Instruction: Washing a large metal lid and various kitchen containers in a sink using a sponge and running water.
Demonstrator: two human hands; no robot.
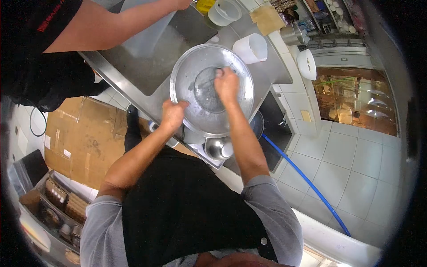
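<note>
A large round metal basin (186, 75) is tilted towards me over the steel counter, its inside wet and streaked around a circular base. My left hand (173, 115) grips the near-left rim, with the thumb over the edge. Inside the basin, my right hand (227, 85) is curled into a blurred fist against the base. A small dark patch shows by its fingertips; whether the hand holds something is hidden. Below the basin's near edge sits a shiny steel bowl (217, 148). Just beyond its far-right rim stands a white plastic tub (252, 49).
Another person's arm (110, 36) reaches across the steel counter (133, 71) at upper left. A translucent container (225, 12) stands at the back. From the dark sink (275, 116), a blue hose (307, 180) runs right. Flattened cardboard (86, 133) covers the floor at left.
</note>
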